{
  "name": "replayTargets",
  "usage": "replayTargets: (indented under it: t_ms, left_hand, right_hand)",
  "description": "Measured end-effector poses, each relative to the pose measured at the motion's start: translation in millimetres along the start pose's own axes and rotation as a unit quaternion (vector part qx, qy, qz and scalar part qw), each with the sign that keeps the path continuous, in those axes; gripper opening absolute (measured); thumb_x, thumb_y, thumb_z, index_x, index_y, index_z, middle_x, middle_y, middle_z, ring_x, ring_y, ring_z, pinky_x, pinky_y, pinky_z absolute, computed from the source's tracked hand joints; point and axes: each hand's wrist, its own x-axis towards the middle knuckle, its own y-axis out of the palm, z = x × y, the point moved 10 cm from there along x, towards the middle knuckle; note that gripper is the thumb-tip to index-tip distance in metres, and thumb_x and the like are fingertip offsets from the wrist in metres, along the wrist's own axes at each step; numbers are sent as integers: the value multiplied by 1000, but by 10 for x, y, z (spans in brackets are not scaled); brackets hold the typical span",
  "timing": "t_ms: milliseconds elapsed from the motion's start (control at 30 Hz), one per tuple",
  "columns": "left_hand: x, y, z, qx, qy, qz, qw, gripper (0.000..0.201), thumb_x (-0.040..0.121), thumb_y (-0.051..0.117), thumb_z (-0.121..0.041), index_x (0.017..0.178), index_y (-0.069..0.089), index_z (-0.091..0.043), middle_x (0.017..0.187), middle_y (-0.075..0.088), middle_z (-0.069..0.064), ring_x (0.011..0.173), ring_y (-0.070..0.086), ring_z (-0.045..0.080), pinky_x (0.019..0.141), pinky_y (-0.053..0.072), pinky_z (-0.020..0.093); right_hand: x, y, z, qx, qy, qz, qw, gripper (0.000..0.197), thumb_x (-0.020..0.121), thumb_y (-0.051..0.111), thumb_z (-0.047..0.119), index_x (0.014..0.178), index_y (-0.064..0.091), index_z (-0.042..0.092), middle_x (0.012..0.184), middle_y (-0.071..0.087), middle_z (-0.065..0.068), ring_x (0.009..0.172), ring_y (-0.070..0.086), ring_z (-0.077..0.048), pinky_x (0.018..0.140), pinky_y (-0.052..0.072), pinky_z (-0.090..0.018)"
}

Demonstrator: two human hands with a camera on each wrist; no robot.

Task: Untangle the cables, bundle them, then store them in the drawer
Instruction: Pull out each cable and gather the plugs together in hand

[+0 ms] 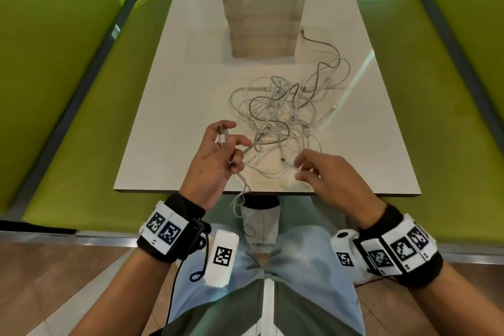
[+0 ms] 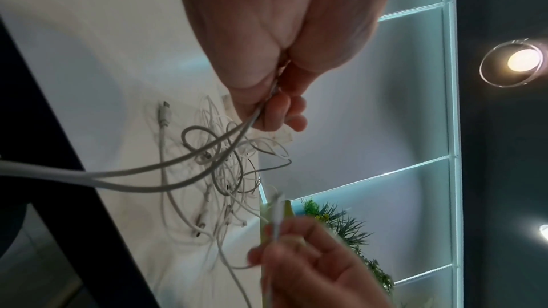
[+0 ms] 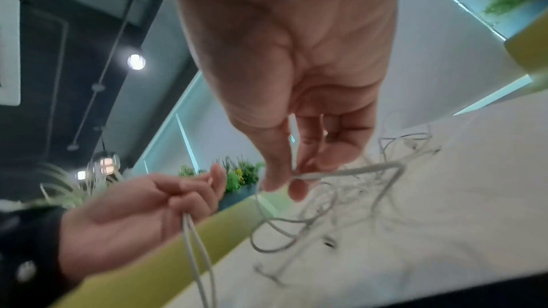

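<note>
A tangle of white cables (image 1: pixel 286 114) lies on the white table (image 1: pixel 169 117), right of the middle. My left hand (image 1: pixel 234 137) grips one white cable (image 1: pixel 223 136) by its plug ends; two strands run from the fist and a loop hangs over the near table edge. In the left wrist view the left hand (image 2: pixel 275 111) grips those strands above the tangle (image 2: pixel 231 172). My right hand (image 1: pixel 299 169) pinches a thin cable end near the front of the heap. In the right wrist view the right hand (image 3: pixel 292 179) pinches it between thumb and finger. A translucent drawer unit (image 1: pixel 263 8) stands further back, its drawers closed.
Green padded benches (image 1: pixel 81 90) flank the table on both sides. One grey cable (image 1: pixel 321 46) trails from the heap toward the drawer unit's right side. The near table edge (image 1: pixel 267 194) is just below my hands, with my lap beneath it.
</note>
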Motion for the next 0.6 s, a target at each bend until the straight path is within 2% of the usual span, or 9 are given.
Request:
replayTargets:
  t_ms: [100,167,267,300,367,433,467,533,600]
  left_hand:
    - [33,28,56,-16,-11,-26,999,11,101,38,-16,109,45,-18,74,59,-1,55,36,7,54,30,21]
    - [57,100,106,-29,-32,-34,998,19,99,42,-27,115,45,-17,73,53,-2,56,36,8,56,29,23]
    - [97,233,187,-17,-52,-12,998,56,84,54,-48,129,40,-17,78,52,0,67,41,11,60,34,22]
    - [102,262,204,-4,-52,-5,999,54,86,54,-45,130,40,-17,81,55,0,71,43,11,62,37,20]
    - [95,270,226,13,-48,-2,999,38,94,50,-34,125,46,-13,82,60,-1,75,49,10,66,40,19]
    - [93,264,234,6,-46,-3,999,26,97,42,-28,109,55,-9,80,60,0,76,54,13,70,42,22]
    - [87,246,238,-2,-49,-9,999,26,98,39,-27,98,57,-9,77,60,0,74,54,13,69,43,24]
    - [94,132,227,-26,-51,-50,997,31,101,36,-29,83,53,-11,70,61,-2,66,52,13,64,42,27]
    - [115,-16,145,-67,-28,-88,994,28,99,39,-30,79,50,-13,70,65,-1,70,54,14,68,43,28]
  right_hand:
    - [-8,-181,370,176,-36,-52,982,11,82,70,22,91,64,22,70,65,6,65,55,-5,65,42,-15]
    - [45,-170,517,243,-46,-61,967,12,79,74,20,88,66,20,68,66,0,62,55,-6,63,42,-16]
    - [184,-52,580,298,-37,-71,951,12,76,76,16,81,66,13,71,70,-8,68,65,-22,68,53,-37]
    - [224,-11,561,305,-32,-76,949,12,76,75,14,80,64,11,72,70,-10,71,67,-27,71,55,-44]
    - [283,64,519,319,-20,-80,944,14,75,75,14,78,62,10,74,71,-13,73,68,-30,73,55,-50]
    - [310,130,501,327,-15,-71,942,21,72,77,19,77,58,13,77,71,-14,74,68,-28,74,56,-45]
    - [316,164,507,320,-20,-56,946,23,73,77,21,78,56,14,76,71,-12,71,68,-22,72,56,-36]
    - [302,251,560,275,-35,1,961,22,80,73,23,85,54,13,68,68,-5,61,61,-10,65,47,-18]
    - [288,337,569,211,-52,57,974,18,88,64,26,89,54,11,61,63,0,58,53,-7,59,39,-14]
